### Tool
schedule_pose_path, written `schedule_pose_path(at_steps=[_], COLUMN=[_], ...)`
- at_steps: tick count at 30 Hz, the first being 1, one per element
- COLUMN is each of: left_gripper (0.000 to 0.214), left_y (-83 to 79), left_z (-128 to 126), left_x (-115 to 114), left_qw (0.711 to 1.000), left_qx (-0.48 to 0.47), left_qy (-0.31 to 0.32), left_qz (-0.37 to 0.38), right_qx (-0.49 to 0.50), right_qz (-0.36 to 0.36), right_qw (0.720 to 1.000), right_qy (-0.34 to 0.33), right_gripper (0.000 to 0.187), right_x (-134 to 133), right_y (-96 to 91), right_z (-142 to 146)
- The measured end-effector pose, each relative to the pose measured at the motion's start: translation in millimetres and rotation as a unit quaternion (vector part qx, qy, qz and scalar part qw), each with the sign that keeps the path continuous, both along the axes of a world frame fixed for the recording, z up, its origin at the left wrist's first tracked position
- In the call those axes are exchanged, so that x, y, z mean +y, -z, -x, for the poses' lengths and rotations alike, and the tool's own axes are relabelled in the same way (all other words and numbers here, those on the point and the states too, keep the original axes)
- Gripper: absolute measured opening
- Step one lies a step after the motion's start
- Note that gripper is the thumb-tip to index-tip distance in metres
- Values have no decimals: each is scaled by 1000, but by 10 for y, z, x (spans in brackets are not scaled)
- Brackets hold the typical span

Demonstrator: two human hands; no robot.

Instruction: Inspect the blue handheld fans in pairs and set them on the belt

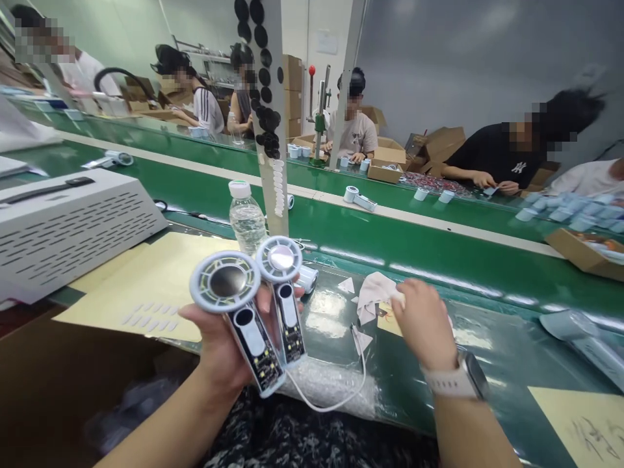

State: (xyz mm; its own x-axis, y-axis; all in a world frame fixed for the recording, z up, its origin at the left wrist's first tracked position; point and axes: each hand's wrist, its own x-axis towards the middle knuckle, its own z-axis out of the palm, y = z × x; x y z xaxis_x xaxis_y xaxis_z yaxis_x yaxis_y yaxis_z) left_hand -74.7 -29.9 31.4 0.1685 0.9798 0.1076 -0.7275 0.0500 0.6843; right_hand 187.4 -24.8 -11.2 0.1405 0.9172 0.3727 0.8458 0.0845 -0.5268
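Note:
My left hand [225,338] is closed round two white handheld fan units held side by side, heads up. The nearer fan unit [233,296] has a dark round centre and an exposed circuit board in its handle; the second fan unit [283,286] has a shiny silver centre. My right hand [420,322], with a white watch on the wrist, reaches over the green table and its fingers pinch a pale cloth [373,292] lying there. A white cable [341,396] loops below the fans across a bubble-wrap sheet [331,387].
A water bottle [246,218] stands behind the fans beside a metal post [273,117]. A grey machine [63,224] sits at left, a yellow sheet with small strips [146,292] beside it. A green conveyor [390,221] carries small parts; several people work along the far side.

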Motion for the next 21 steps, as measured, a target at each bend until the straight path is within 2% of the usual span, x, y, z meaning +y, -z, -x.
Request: schedule_pose_path(at_steps=[3,6,8,10,13,16,17,19,20,21], left_gripper=[66,64,63,64,65,67,68,70,71,72], left_y=[109,192,225,245,256,245,240,232,230,230], left_z=[-80,-137,-148,-149,-150,-146,-141,-126,-118,-110], left_x=[-93,-151,-174,-192,-225,-269,-284,-307,-314,-319], left_qw=[996,991,988,984,979,972,969,958,954,950], left_qx=[0,-4,-8,-10,-12,2,9,24,32,39], left_qy=[83,120,139,162,187,221,238,276,289,297], left_qz=[30,66,70,70,79,75,72,74,79,86], right_qx=[8,20,31,46,103,248,311,412,437,446], right_qz=[-25,-60,-95,-116,-98,-29,6,88,131,171], right_qw=[1000,998,995,991,971,919,889,815,784,763], right_qy=[13,-1,-2,-40,-191,-306,-337,-399,-421,-435], right_gripper=[17,17,21,22,20,16,27,61,72,74], right_x=[428,549,435,234,-34,-117,-109,-79,-68,-65], right_y=[123,93,-52,-262,-546,-645,-640,-608,-591,-576], right_z=[-175,-124,-26,99,320,499,530,548,544,539])
